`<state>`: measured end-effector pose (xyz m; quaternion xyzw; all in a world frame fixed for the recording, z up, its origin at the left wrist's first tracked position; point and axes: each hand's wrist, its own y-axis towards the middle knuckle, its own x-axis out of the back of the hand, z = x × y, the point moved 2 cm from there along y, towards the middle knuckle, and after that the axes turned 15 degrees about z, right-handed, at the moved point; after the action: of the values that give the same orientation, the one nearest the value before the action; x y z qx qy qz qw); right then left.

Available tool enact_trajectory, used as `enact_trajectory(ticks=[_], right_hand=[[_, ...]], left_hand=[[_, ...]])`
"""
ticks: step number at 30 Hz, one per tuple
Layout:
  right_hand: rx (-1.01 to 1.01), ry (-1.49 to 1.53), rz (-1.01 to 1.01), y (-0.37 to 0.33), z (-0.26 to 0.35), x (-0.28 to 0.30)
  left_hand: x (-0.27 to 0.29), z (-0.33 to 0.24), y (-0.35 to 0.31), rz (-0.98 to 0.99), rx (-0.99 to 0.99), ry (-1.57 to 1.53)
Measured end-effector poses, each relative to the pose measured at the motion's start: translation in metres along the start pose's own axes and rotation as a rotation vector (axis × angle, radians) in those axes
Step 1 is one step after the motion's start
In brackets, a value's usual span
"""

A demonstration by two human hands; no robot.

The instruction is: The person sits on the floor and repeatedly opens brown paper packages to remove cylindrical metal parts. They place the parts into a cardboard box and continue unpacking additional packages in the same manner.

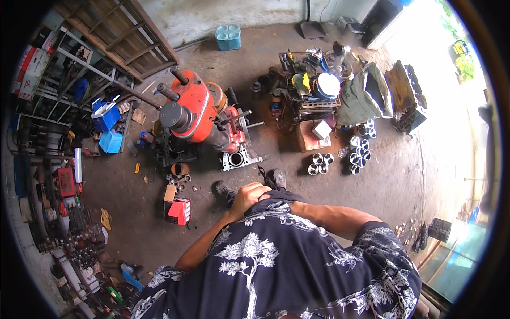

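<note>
Far left: red-and-black cardboard box (179,211) with a raised brown flap, set on the dark floor. Next: red-painted metal machine (197,114) with black knobs and projecting bars, stood over a silver-grey metal engine block (245,159).

Centre: left hand (251,196), curled closed on bunched black cloth (277,200) at the waist, below the patterned shirt. From the cloth a thin black fabric strap (264,174) is hung beside a dark shoe (279,178) — it could be trodden on or caught at the block's edge if a step is taken.

Right of centre: bare right forearm (332,217), directed into the cloth; the right hand is hidden, so its grasp cannot be told. Beyond: open-ended silver metal cylinders (323,168), upright — liable to be toppled if kicked. Far right: doorway, washed out by glare; details lost.
</note>
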<state>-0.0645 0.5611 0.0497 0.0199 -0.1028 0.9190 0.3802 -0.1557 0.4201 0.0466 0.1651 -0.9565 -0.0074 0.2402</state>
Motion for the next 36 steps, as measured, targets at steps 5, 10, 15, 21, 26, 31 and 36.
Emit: enact_trajectory(ticks=[5, 10, 15, 21, 26, 31, 36], right_hand=[[-0.013, -0.052, 0.008, -0.006, 0.004, 0.002], [-0.033, -0.092, 0.013, -0.005, 0.013, 0.007], [-0.060, -0.183, 0.002, -0.014, 0.026, 0.013], [-0.159, -0.191, 0.138, 0.001, 0.007, 0.019], [-0.298, 0.268, 0.170, -0.017, -0.005, 0.038], [-0.284, 1.076, -0.059, -0.015, -0.020, 0.031], [-0.493, 0.985, -0.391, 0.011, -0.088, 0.040]], left_hand=[[0.007, -0.002, 0.000, -0.014, 0.046, -0.029], [0.009, 0.000, 0.002, -0.016, 0.129, -0.170], [0.005, 0.005, -0.001, 0.011, 0.174, -0.257], [-0.002, 0.016, -0.014, 0.167, 0.161, -0.432], [-0.005, 0.038, -0.035, 0.514, 0.488, -0.632], [-0.014, 0.072, -0.052, 0.637, 0.621, -0.800], [-0.016, 0.119, -0.084, 0.434, 0.871, -1.219]])
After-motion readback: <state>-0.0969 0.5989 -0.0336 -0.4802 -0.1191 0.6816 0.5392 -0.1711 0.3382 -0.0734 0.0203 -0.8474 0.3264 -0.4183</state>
